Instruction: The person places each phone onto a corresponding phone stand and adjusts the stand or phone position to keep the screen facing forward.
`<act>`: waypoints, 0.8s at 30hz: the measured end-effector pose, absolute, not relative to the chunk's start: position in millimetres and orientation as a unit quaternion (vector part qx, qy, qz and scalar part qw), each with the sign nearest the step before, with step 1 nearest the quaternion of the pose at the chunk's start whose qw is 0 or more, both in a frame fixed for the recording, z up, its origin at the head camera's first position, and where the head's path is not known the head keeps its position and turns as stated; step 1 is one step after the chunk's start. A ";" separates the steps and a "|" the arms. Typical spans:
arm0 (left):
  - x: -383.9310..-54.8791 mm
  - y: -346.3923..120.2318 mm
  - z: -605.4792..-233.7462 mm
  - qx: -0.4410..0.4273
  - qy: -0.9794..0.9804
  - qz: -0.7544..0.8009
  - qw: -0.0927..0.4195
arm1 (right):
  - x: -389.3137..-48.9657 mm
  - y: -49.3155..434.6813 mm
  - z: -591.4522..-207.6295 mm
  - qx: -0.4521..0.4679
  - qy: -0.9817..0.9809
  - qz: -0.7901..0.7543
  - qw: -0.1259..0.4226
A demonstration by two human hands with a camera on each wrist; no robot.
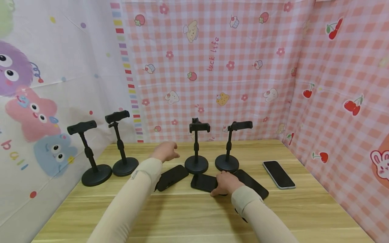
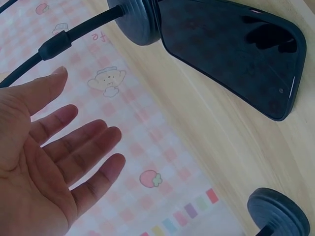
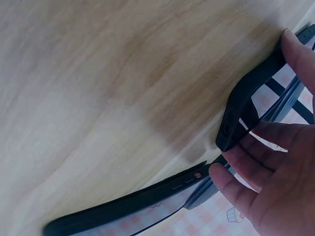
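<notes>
My right hand [image 1: 226, 184] grips the right end of a black smartphone [image 1: 203, 181] lying low at the table's middle. In the right wrist view, thumb and fingers hold the edges of its dark case [image 3: 241, 101]. Just right of that hand lies another black smartphone [image 1: 253, 185], partly covered by it. My left hand [image 1: 165, 151] hovers with relaxed, spread fingers, holding nothing; its palm [image 2: 44, 182] shows in the left wrist view. Beneath and to the right of it, a third black smartphone [image 1: 173, 177] rests screen up, close to a stand's round base [image 2: 140, 22].
Two black phone stands [image 1: 96, 175] are at the left; a centre stand [image 1: 196, 164] and a right stand [image 1: 227, 163] rise behind the phones. A light-edged smartphone [image 1: 279, 174] lies at the right of the wooden table [image 1: 188, 216]. Patterned cloth [image 1: 212, 84] hangs behind.
</notes>
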State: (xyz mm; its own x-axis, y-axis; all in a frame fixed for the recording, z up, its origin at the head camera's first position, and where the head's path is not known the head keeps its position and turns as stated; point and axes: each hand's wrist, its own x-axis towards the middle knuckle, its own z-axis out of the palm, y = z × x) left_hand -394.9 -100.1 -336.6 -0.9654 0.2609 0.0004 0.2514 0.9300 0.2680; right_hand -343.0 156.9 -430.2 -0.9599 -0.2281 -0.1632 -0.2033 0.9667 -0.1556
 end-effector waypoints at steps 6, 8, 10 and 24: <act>-394.3 -102.8 -335.4 0.132 0.982 0.135 0.008 | -342.7 156.9 -432.0 -0.109 0.987 -0.075 0.090; -394.1 -104.0 -335.2 0.132 0.982 0.136 0.009 | -341.8 157.1 -431.5 -0.110 0.987 -0.077 0.090; -394.5 -105.7 -335.7 0.135 0.981 0.137 0.008 | -341.2 157.3 -430.8 -0.112 0.987 -0.076 0.090; -392.6 -117.1 -337.5 0.139 0.979 0.146 0.001 | -336.8 155.4 -426.9 -0.116 0.986 -0.069 0.096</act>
